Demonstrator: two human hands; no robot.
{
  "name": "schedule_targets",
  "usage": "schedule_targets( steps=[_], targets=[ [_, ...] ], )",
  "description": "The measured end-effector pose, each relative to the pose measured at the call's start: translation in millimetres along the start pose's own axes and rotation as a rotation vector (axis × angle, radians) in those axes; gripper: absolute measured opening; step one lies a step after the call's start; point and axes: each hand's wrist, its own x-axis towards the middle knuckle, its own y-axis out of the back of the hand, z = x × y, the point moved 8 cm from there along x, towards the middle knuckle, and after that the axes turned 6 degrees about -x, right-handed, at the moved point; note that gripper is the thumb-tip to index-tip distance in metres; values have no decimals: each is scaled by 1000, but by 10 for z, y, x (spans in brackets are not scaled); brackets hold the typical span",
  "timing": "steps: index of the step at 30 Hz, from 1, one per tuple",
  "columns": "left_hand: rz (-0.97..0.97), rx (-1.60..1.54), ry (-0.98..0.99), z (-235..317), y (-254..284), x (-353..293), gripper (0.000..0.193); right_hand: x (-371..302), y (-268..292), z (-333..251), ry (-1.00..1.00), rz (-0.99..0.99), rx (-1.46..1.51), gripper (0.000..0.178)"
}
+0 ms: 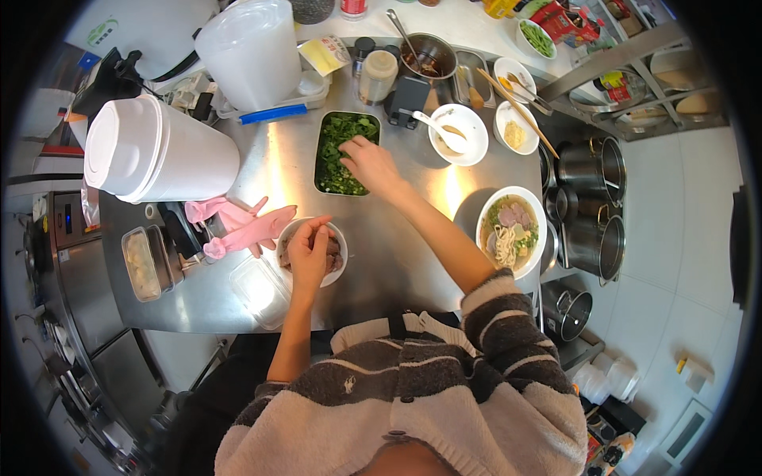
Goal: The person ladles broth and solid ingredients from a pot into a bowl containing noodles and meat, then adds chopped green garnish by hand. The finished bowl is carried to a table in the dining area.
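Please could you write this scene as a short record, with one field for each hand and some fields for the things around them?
Left grip: over a white bowl of brown meat pieces; contact unclear
Right grip: fingers at the chopped greens in a metal tray
Right of hands: noodle soup bowl
Left of hands: pink gloves, white lidded bucket
Surface: steel table

Stretches the bare right forearm (440, 226) diagonally forward and leftward, with the bare right hand (371, 164) palm-down and bent at the fingers (357, 143); holds the bare left forearm (294, 333) closer in, with the bare left hand (309, 252) curled.
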Motion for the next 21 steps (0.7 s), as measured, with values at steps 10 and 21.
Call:
schedule_targets(
  steps=[10,21],
  targets=[
    [65,-73,8,-116,209,45,20,307,-755,120,55,-278,-446,22],
    [72,-17,19,-85,231,36,18,316,-344,196,46,-175,-210,15]
  ],
)
